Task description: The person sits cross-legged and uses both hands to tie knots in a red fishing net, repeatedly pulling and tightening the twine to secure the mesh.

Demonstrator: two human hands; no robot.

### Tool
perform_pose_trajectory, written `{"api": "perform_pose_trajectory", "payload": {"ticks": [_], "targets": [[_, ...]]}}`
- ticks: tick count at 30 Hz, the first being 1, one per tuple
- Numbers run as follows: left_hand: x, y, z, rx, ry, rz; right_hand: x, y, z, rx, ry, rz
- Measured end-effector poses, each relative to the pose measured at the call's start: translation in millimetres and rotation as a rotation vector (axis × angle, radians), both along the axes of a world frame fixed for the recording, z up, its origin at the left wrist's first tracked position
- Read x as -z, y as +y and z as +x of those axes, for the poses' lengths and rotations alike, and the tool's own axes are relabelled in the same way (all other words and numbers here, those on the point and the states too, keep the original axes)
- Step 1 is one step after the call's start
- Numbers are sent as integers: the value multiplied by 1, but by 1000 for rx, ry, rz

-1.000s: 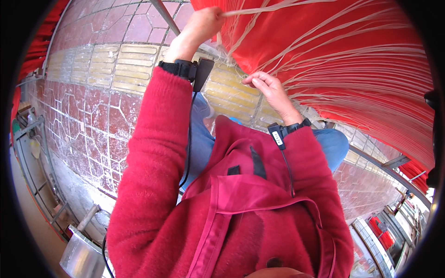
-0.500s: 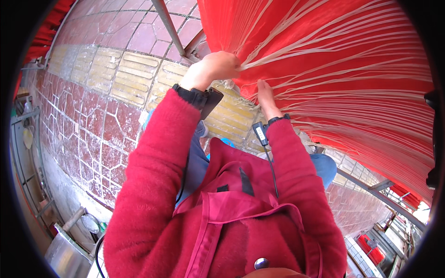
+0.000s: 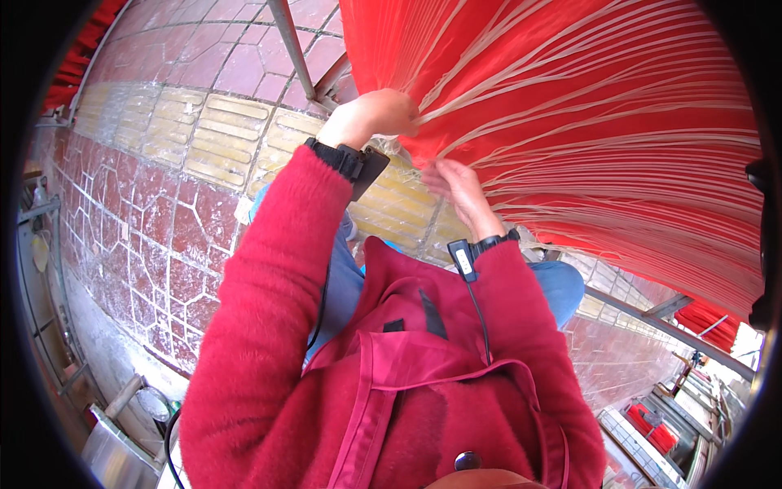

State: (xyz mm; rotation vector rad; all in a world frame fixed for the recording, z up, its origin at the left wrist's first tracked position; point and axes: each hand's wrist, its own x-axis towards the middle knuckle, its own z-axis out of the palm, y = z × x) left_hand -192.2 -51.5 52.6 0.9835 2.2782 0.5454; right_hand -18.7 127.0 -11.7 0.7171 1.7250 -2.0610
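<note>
A wide spread of thin pale strands (image 3: 562,122) fans out over a bright red cloth-like sheet (image 3: 456,49); whether they are thread or noodles I cannot tell. My left hand (image 3: 371,116) is closed at the gathered end of a bunch, its fingertips curled on the strands. Just below and to the right, my right hand (image 3: 460,189) pinches strand ends by the sheet's lower edge between thumb and fingers, its other fingers loosely bent. Loose ends hang beside both hands.
A metal frame post (image 3: 293,49) stands beyond my left hand, and a rail (image 3: 627,312) runs under the sheet at right. Yellow ribbed tiles (image 3: 228,134) cross the reddish, white-dusted paving (image 3: 155,244). A black device (image 3: 371,171) hangs at my left wrist.
My right hand has turned and drawn slightly down and left, its thumb and fingers now coming together at the strand ends. My left hand has barely shifted.
</note>
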Motion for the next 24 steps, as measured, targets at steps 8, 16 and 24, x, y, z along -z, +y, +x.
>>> {"api": "perform_pose_trajectory", "payload": {"ticks": [8, 16, 24], "targets": [[-13, -5, 8, 118, 24, -37, -153, -21, -32, 364, 822, 362], [-84, 14, 25, 21, -61, 752, -186, -22, -41, 449, 816, 428], [-114, 45, 49, -187, -390, 1082, -197, -16, -39, 440, 874, 536]]}}
